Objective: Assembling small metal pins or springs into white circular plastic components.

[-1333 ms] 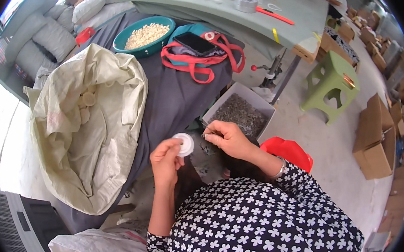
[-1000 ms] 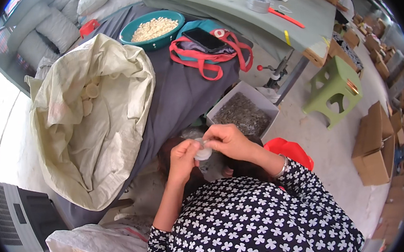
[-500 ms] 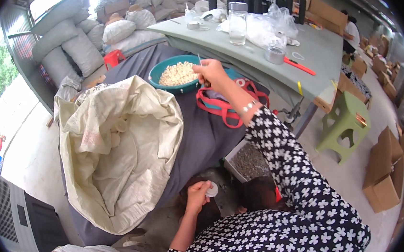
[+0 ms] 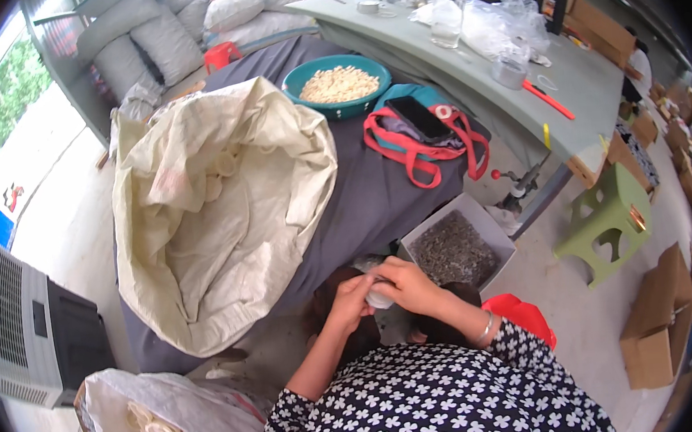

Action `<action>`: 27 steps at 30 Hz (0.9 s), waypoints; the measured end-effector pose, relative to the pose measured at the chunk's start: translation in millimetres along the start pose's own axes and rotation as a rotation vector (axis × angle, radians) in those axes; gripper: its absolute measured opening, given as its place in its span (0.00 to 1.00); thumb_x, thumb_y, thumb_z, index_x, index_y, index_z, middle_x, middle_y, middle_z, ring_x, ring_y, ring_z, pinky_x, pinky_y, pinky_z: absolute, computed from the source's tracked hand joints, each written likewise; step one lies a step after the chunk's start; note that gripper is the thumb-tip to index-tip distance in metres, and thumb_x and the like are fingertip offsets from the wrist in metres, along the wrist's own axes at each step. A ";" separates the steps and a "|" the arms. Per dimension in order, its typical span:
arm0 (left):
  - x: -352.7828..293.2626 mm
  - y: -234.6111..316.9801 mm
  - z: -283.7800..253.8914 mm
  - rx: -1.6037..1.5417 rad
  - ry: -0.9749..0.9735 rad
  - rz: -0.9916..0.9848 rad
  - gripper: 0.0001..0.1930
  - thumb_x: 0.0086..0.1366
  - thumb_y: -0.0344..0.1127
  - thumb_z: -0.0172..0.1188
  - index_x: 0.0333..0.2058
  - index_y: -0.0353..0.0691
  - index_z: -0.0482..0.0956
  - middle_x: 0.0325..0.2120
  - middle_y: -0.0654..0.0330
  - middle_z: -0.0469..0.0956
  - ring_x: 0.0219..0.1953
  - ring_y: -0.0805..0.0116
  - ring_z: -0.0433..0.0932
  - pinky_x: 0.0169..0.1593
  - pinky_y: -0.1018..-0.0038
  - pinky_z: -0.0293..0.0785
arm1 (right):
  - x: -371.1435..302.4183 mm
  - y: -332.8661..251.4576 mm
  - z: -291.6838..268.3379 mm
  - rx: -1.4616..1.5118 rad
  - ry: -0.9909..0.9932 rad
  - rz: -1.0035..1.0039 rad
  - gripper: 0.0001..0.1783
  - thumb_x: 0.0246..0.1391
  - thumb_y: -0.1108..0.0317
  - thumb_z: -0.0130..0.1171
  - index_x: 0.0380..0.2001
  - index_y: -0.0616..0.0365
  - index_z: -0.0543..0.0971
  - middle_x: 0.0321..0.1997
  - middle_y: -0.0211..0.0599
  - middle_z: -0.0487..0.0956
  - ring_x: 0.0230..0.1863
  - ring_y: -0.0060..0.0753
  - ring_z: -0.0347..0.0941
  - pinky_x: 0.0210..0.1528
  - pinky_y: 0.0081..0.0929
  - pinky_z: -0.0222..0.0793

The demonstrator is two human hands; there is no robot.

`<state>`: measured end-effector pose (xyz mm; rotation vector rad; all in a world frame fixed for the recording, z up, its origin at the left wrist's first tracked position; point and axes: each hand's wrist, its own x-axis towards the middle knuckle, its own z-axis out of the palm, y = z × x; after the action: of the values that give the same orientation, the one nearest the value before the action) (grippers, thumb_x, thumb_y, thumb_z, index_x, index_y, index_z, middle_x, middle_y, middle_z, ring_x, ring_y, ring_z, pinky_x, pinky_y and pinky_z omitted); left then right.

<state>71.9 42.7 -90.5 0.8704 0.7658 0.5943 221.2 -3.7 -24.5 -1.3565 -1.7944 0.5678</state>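
Note:
My left hand [image 4: 351, 303] is closed around a small round white disc [image 4: 380, 299], low in front of my body. My right hand [image 4: 406, 285] meets it there, fingers bent and pressed together at the disc's upper side. Whatever those right fingers hold is hidden. Just beyond the hands to the right, a pale box [image 4: 500, 245] contains dark grey crumbly bits [image 4: 452, 248]. Farther off, a teal bowl [image 4: 299, 103] holds many small cream-coloured pieces [image 4: 339, 84].
A big open cream sack [image 4: 226, 251] with a few pale rings fills the left. A white sack [image 4: 206, 401] of pale rings stands lower left. Red-handled bag [image 4: 417, 140] with a phone [image 4: 420, 117], grey-green table [image 4: 549, 91], green stool [image 4: 610, 222] and red object [image 4: 524, 318] lie rightward.
My right hand has come back from the bowl, where it pinched a thin pointed tool, to my left hand. The view has shifted, uncovering the bag and the box.

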 end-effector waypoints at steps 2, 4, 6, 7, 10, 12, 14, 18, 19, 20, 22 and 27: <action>-7.2 0.9 8.8 -0.045 -0.032 -0.019 0.17 0.67 0.45 0.48 0.30 0.37 0.75 0.17 0.64 0.72 0.13 0.79 0.66 0.13 0.85 0.55 | -10.5 -4.9 -1.7 0.011 0.043 0.001 0.08 0.47 0.70 0.56 0.31 0.64 0.77 0.28 0.43 0.74 0.32 0.45 0.72 0.36 0.33 0.68; -17.3 4.7 14.0 -0.067 -0.106 -0.028 0.17 0.66 0.46 0.48 0.31 0.37 0.75 0.17 0.65 0.71 0.13 0.80 0.65 0.14 0.85 0.54 | -13.9 -15.9 -10.4 0.169 0.044 0.090 0.06 0.46 0.73 0.57 0.30 0.63 0.77 0.27 0.40 0.73 0.29 0.40 0.72 0.34 0.32 0.67; -27.7 21.2 19.1 -0.093 -0.144 -0.010 0.15 0.65 0.44 0.50 0.31 0.38 0.77 0.19 0.65 0.74 0.14 0.81 0.66 0.15 0.86 0.57 | -15.7 -12.1 -14.5 0.165 0.086 0.049 0.05 0.45 0.74 0.57 0.28 0.63 0.77 0.24 0.38 0.73 0.26 0.34 0.71 0.30 0.28 0.67; -35.7 33.8 25.4 0.009 -0.044 0.046 0.13 0.65 0.42 0.51 0.32 0.38 0.78 0.20 0.66 0.75 0.15 0.82 0.67 0.16 0.86 0.59 | -14.8 -9.3 -20.6 0.113 0.171 0.037 0.04 0.45 0.75 0.57 0.27 0.63 0.76 0.24 0.38 0.73 0.26 0.34 0.71 0.29 0.27 0.66; -67.3 72.2 40.7 0.217 0.238 0.239 0.08 0.60 0.33 0.55 0.36 0.39 0.80 0.27 0.65 0.78 0.25 0.80 0.74 0.24 0.85 0.68 | -24.8 16.9 -58.1 0.030 0.393 0.223 0.02 0.43 0.75 0.56 0.23 0.62 0.76 0.23 0.41 0.74 0.26 0.39 0.72 0.29 0.31 0.66; -104.3 102.7 34.2 0.417 0.514 0.360 0.15 0.55 0.25 0.52 0.42 0.39 0.77 0.32 0.61 0.77 0.29 0.76 0.75 0.27 0.81 0.72 | -29.4 53.3 -68.2 -0.327 0.510 0.130 0.04 0.44 0.74 0.52 0.24 0.62 0.77 0.24 0.45 0.75 0.28 0.45 0.73 0.31 0.35 0.69; -142.6 97.7 -23.0 0.281 0.762 0.618 0.23 0.55 0.27 0.48 0.52 0.42 0.69 0.39 0.58 0.74 0.37 0.69 0.75 0.32 0.77 0.74 | -24.3 89.0 -61.8 -0.615 0.281 0.312 0.07 0.43 0.74 0.50 0.25 0.63 0.77 0.29 0.50 0.75 0.32 0.52 0.74 0.33 0.40 0.71; -220.2 136.5 -13.2 0.629 1.292 0.910 0.14 0.60 0.33 0.54 0.39 0.26 0.76 0.36 0.45 0.77 0.39 0.58 0.74 0.45 0.68 0.69 | -38.6 121.5 -63.7 -0.645 0.201 0.583 0.10 0.43 0.73 0.51 0.30 0.66 0.76 0.37 0.55 0.73 0.35 0.56 0.75 0.35 0.43 0.73; -230.4 140.8 -14.2 0.668 1.397 0.917 0.13 0.59 0.31 0.54 0.39 0.27 0.76 0.36 0.45 0.77 0.39 0.57 0.74 0.46 0.68 0.69 | -39.6 123.2 -63.8 -0.644 0.182 0.582 0.12 0.43 0.73 0.50 0.33 0.64 0.75 0.37 0.55 0.73 0.35 0.55 0.75 0.35 0.44 0.72; -234.7 145.3 -15.5 0.705 1.492 0.914 0.13 0.57 0.30 0.54 0.39 0.28 0.77 0.36 0.45 0.77 0.39 0.56 0.75 0.46 0.67 0.69 | -43.6 124.0 -63.6 -0.641 0.157 0.591 0.14 0.44 0.72 0.49 0.36 0.61 0.75 0.37 0.54 0.73 0.36 0.54 0.75 0.36 0.45 0.72; -241.3 154.1 -28.9 0.790 1.565 0.925 0.13 0.57 0.30 0.54 0.39 0.28 0.77 0.36 0.45 0.77 0.39 0.56 0.75 0.46 0.67 0.69 | -34.6 101.5 -53.1 -0.556 0.167 0.515 0.13 0.44 0.72 0.49 0.36 0.62 0.75 0.36 0.54 0.74 0.36 0.54 0.75 0.36 0.45 0.72; -244.4 179.5 -105.4 1.217 1.589 0.745 0.13 0.55 0.29 0.53 0.39 0.29 0.77 0.37 0.45 0.77 0.40 0.55 0.75 0.45 0.68 0.70 | -6.3 76.6 -16.1 -0.410 0.015 0.410 0.11 0.44 0.75 0.49 0.32 0.65 0.77 0.36 0.56 0.74 0.38 0.55 0.74 0.38 0.45 0.71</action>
<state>-183.5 4.9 100.3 1.7949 2.4282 1.5934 279.4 13.5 -74.3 -2.0294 -1.6840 0.4078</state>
